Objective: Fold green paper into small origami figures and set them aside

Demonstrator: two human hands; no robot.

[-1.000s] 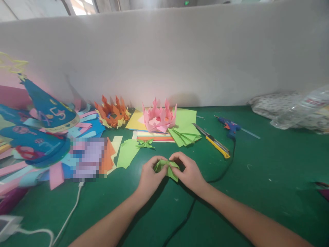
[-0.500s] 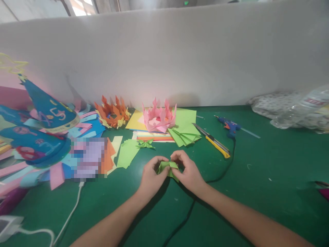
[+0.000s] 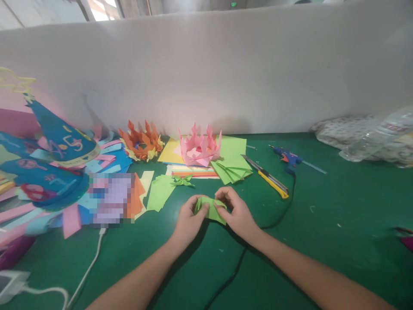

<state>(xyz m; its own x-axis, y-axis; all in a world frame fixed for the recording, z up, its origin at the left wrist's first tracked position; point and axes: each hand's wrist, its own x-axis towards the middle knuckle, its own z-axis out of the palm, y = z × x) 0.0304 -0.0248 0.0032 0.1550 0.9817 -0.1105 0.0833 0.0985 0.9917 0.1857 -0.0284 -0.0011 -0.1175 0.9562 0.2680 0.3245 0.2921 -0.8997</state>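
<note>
A small green sheet of paper (image 3: 213, 212), partly folded, is held between my two hands just above the table. My left hand (image 3: 189, 217) pinches its left side, thumb on the near face and fingers behind. On the right edge, my right hand (image 3: 237, 213) grips with thumb and fingertips, its upper fingers curled. Beyond them lies a folded green paper piece (image 3: 183, 180) with pointed petals, next to a fan of green paper sheets (image 3: 159, 192). More green sheets (image 3: 230, 169) lie beside the pink paper crown (image 3: 200, 148).
An orange paper crown (image 3: 142, 142) stands back left. Blue cone hats (image 3: 61, 129) and paper strips fill the left. A yellow utility knife (image 3: 272, 183) lies blade out at right, near a blue glue gun (image 3: 287, 158) whose black cord (image 3: 240, 265) runs under my right arm. A plastic bottle (image 3: 377, 133) lies far right.
The green paper has opened flatter, showing more of its face toward me. My hands stay in nearly the same place, having shifted slightly on the paper.
</note>
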